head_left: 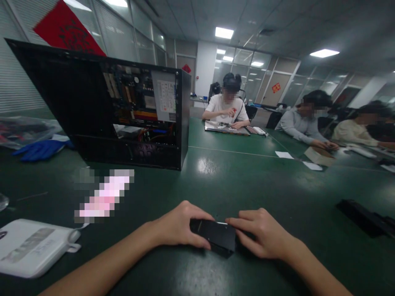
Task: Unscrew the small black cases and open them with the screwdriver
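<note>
Black box [219,236]: nearer than the computer case [184,119], right of it; seemingly being checked over.
Left hand [182,225]: pinching one end; next, steadiness likely required.
Right hand [262,235]: fingers curled at opposite end.

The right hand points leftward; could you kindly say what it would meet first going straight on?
The right hand would probably meet the black box first: it is close beside the box, though whether they touch is unclear.
</note>
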`<state>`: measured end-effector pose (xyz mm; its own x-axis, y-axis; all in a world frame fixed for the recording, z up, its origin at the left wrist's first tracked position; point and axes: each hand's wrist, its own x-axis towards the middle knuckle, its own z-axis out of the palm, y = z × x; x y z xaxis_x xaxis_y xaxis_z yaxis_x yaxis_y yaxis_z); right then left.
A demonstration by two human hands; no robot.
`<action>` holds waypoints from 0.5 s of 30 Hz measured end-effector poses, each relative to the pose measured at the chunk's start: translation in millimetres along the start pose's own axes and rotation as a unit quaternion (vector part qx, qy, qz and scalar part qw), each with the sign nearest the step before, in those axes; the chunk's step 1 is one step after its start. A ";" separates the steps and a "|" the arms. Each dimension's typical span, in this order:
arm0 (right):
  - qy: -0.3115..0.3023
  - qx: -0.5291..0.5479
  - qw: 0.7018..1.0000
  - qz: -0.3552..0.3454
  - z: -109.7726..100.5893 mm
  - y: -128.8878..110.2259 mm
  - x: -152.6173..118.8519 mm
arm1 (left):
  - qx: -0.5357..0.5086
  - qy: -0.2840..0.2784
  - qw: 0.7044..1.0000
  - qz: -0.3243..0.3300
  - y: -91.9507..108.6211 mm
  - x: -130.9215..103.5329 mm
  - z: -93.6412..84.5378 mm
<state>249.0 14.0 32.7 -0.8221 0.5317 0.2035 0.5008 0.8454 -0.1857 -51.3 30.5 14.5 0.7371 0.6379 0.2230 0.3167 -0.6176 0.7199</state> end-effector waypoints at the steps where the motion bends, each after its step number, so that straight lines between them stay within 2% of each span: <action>1: -0.008 -0.001 1.000 -0.001 -1.5 -1.6 -0.1 | -0.001 -0.006 1.000 0.003 0.9 0.1 1.5; 7: -0.037 0.062 0.997 0.018 -5.1 -6.4 -2.0 | 0.012 -0.017 1.000 0.009 3.4 0.4 4.8; 15: -0.001 0.134 0.991 0.023 9.6 -4.0 -1.1 | 0.027 -0.001 0.999 0.032 1.8 -0.4 6.1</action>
<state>245.2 9.6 24.1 -0.8007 0.5693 0.1863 0.4485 0.7759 -0.4436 -47.4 26.3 11.7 0.7577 0.5958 0.2662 0.3003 -0.6806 0.6683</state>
